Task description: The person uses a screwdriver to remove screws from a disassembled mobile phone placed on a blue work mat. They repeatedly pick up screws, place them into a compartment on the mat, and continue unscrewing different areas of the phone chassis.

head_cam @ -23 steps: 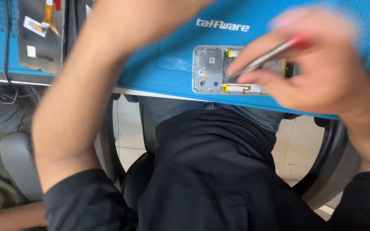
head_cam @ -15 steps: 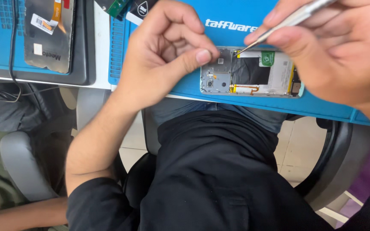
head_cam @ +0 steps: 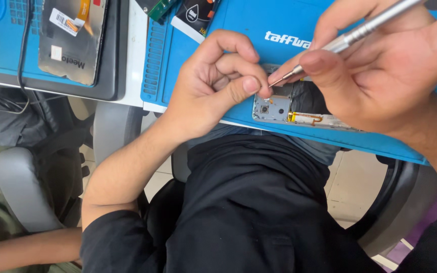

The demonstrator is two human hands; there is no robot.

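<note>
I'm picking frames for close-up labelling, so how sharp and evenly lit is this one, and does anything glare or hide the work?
Head view: sharp, no motion blur; soft even light with faint shadows; a bright sheen runs along the metal screwdriver; the left hand and right hand cover much of the opened phone on the blue mat; the scene sits tilted, its top edge cropped.

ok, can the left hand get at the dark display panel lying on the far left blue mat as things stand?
Probably yes. The left hand is pinched by the opened phone, holding nothing large. The display panel lies face down in the open on the left mat, with only a black cable beside it.
</note>
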